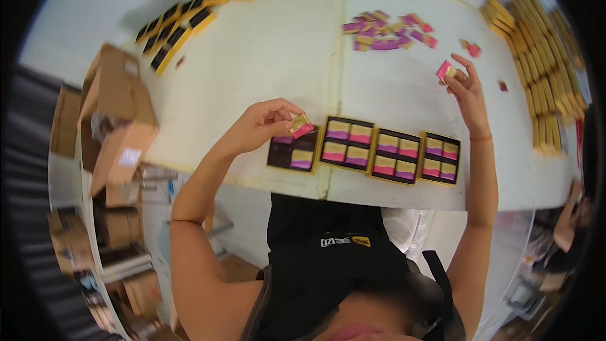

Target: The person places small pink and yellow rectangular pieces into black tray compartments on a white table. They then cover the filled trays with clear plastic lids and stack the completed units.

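Note:
My left hand [262, 124] pinches a small gold-and-pink packet [301, 125] just above the leftmost black tray [291, 150], which holds two packets. My right hand [466, 86] is raised farther out over the table and holds another gold-and-pink packet [445, 71]. Three more gold-rimmed black trays sit in a row to the right, at the near edge of the white table [265, 57]: the second tray [348, 142], the third tray [396, 155] and the fourth tray [440, 158]. Each of these three holds several packets in pink, purple and gold.
A loose heap of pink and purple packets [388, 29] lies at the table's far middle. Empty black trays [189, 19] line the far left corner. Stacked gold lids or trays [543, 63] fill the right side. Cardboard boxes [117, 120] stand left of the table.

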A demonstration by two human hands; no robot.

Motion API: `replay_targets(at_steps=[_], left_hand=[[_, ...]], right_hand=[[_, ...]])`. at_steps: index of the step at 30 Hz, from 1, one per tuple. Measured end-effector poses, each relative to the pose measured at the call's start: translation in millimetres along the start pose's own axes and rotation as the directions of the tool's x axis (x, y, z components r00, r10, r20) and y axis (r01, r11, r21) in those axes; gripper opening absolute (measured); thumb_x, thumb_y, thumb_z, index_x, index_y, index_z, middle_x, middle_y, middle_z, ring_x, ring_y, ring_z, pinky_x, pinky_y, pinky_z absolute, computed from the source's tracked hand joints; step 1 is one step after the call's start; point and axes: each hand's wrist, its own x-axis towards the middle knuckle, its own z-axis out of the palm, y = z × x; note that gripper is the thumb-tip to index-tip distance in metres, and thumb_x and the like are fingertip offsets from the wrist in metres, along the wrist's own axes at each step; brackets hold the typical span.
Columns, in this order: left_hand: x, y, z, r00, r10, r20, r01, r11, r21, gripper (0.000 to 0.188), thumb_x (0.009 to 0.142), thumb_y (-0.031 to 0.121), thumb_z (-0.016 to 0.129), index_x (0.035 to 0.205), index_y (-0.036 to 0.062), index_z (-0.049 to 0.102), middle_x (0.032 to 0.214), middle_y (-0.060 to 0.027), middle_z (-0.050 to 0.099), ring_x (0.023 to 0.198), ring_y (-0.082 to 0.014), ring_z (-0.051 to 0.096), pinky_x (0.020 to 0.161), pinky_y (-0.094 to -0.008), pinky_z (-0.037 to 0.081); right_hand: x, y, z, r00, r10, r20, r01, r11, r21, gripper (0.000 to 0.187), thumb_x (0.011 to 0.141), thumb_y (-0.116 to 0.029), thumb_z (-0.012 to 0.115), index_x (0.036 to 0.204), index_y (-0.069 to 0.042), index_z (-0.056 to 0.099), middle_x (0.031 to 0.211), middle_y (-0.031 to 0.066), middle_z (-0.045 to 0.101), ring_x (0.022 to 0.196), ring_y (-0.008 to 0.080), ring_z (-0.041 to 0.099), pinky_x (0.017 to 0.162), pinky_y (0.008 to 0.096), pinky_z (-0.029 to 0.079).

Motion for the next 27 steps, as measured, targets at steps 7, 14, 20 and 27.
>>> replay_targets(at_steps=[7, 14, 20, 27], left_hand=[[-53.4, -13.5, -2.1, 0.997, 0.040, -0.065, -0.013, 0.928, 0.373, 0.030, 0.089, 0.000, 0.060, 0.111, 0.0144, 0.074, 0.085, -0.0037, 0.056, 0.074, -0.0149, 0.054, 0.066, -0.0290, 0.044], [-74.4, -31.5, 30.1, 0.951, 0.203, -0.234, -0.022, 0.798, 0.602, 0.035, 0.082, 0.005, 0.073, 0.116, 0.0111, 0.069, 0.112, -0.0086, 0.063, 0.092, -0.0245, 0.062, 0.080, -0.0343, 0.051], [-93.7, -48.3, 47.4, 0.896, 0.423, -0.135, -0.095, 0.478, 0.873, 0.056, 0.080, 0.025, 0.077, 0.130, 0.0081, 0.059, 0.140, -0.0097, 0.054, 0.124, -0.0292, 0.054, 0.097, -0.0414, 0.046], [-92.9, -70.4, 51.7, 0.871, 0.459, -0.177, -0.131, 0.562, 0.817, 0.059, 0.080, 0.026, 0.077, 0.133, 0.0077, 0.057, 0.139, -0.0109, 0.055, 0.124, -0.0304, 0.054, 0.100, -0.0433, 0.044]], right_hand=[[-38.1, -71.0, 155.2, 0.821, 0.050, 0.568, -0.090, 0.995, 0.043, 0.027, 0.093, -0.002, 0.060, 0.119, -0.004, 0.059, 0.087, 0.0004, 0.065, 0.076, 0.0045, 0.059, 0.061, 0.0197, 0.046], [-41.9, -42.2, 202.7, 0.693, 0.218, 0.687, -0.240, 0.969, -0.066, 0.030, 0.093, 0.000, 0.058, 0.122, -0.004, 0.054, 0.084, 0.0000, 0.060, 0.073, 0.0065, 0.059, 0.065, 0.0216, 0.049], [-41.8, -43.1, 215.1, 0.705, 0.203, 0.680, -0.018, 0.963, -0.269, 0.035, 0.089, -0.001, 0.058, 0.124, -0.008, 0.056, 0.083, 0.0064, 0.062, 0.071, 0.0121, 0.062, 0.065, 0.0289, 0.051], [-49.8, -30.2, 240.4, 0.753, -0.104, 0.649, 0.497, 0.737, -0.458, 0.031, 0.083, 0.003, 0.063, 0.112, -0.007, 0.064, 0.086, 0.0114, 0.066, 0.082, 0.0286, 0.062, 0.073, 0.0374, 0.051]])
